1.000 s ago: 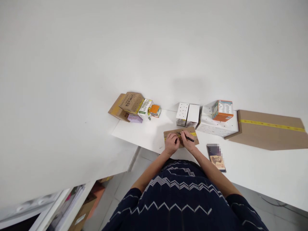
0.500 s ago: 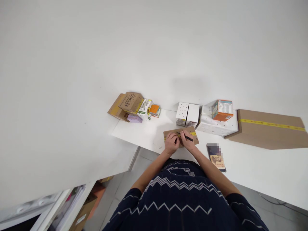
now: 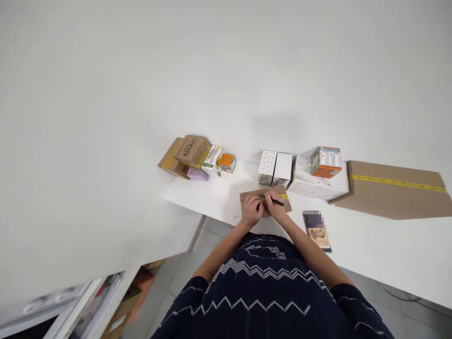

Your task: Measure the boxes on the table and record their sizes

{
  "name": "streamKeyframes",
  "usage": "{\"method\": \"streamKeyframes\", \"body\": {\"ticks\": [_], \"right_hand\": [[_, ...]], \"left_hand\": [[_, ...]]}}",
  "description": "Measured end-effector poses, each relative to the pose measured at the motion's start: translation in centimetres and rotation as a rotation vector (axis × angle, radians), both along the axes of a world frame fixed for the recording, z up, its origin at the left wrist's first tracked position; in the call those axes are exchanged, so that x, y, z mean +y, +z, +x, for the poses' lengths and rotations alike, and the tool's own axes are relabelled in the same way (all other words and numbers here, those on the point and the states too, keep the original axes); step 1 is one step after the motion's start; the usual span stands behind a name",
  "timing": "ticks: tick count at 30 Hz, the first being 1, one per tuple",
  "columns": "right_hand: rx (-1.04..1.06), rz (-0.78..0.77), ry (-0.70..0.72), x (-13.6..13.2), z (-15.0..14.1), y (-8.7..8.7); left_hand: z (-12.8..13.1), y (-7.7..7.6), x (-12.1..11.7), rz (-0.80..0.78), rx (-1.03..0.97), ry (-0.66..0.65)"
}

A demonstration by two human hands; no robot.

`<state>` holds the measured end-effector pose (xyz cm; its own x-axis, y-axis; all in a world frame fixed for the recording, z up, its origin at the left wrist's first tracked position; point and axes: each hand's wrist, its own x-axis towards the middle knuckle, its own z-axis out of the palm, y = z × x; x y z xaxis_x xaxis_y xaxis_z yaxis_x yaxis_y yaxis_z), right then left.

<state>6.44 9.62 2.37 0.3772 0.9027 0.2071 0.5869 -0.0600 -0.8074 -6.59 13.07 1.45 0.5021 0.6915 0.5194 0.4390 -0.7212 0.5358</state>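
A: Item one, and where?

B: Brown cardboard box (image 3: 246,196), small, yellow tape across its top. Lies on the white table (image 3: 219,200), close to the person's body, under both hands.

A: Grip?

B: Right hand (image 3: 277,210): fingers closed around a black pen-like tool (image 3: 278,202), slanted, tip over the box top. Left hand (image 3: 252,212): fingers bent and bunched on the box; whether they pinch anything, cannot tell.

A: Hazards at item one?

B: Tip running close to the left fingers; a slip of the tool, I judge, could catch them. Light pressure from the left hand could let the box skid or turn, spoiling the stroke. Tip contact: hidden by its small size.

A: Surroundings?

B: Beyond the box, two small white boxes (image 3: 267,163), side by side; a hard forward push could knock them. To the right, a larger white carton (image 3: 319,188), an orange box (image 3: 326,165) on top, liable to topple if bumped. Next, a long brown carton (image 3: 395,193). Nearer, a dark flat item (image 3: 313,219), partly blurred, within reach of a stray right forearm. Far left, grouped cartons (image 3: 194,150).
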Motion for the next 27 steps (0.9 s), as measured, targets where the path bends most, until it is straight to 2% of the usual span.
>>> {"method": "streamKeyframes", "body": {"ticks": [5,11,14,16,17,18,21,24,27], "right_hand": [[0.13,0.008,-0.093,-0.4,-0.1,0.0],[0.417,0.044,-0.315,-2.6,1.8,1.5],[0.321,0.073,-0.472,-5.1,4.1,1.4],[0.175,0.039,-0.507,-7.1,5.5,0.3],[0.091,0.009,-0.482,-8.0,6.1,-0.6],[0.008,-0.04,-0.397,-8.9,6.6,-1.6],[-0.214,-0.321,-0.143,-10.5,7.3,-5.2],[-0.382,-0.562,-0.043,-10.7,7.3,-8.0],[-0.474,-0.66,0.011,-10.3,7.4,-9.1]], "left_hand": [[0.0,0.1,0.0,0.021,-0.005,-0.004],[0.0,0.2,-0.1,0.005,-0.02,0.018],[0.1,0.2,-0.1,0.008,-0.031,0.021],[0.1,0.2,-0.1,0.002,-0.026,0.018],[0.1,0.2,-0.1,-0.001,-0.023,0.018],[0.1,0.2,-0.1,-0.003,-0.02,0.018],[0.1,0.2,-0.1,-0.004,-0.012,0.015],[0.1,0.1,-0.1,0.006,-0.012,0.019],[0.1,0.0,-0.1,0.007,-0.011,0.016]]}}
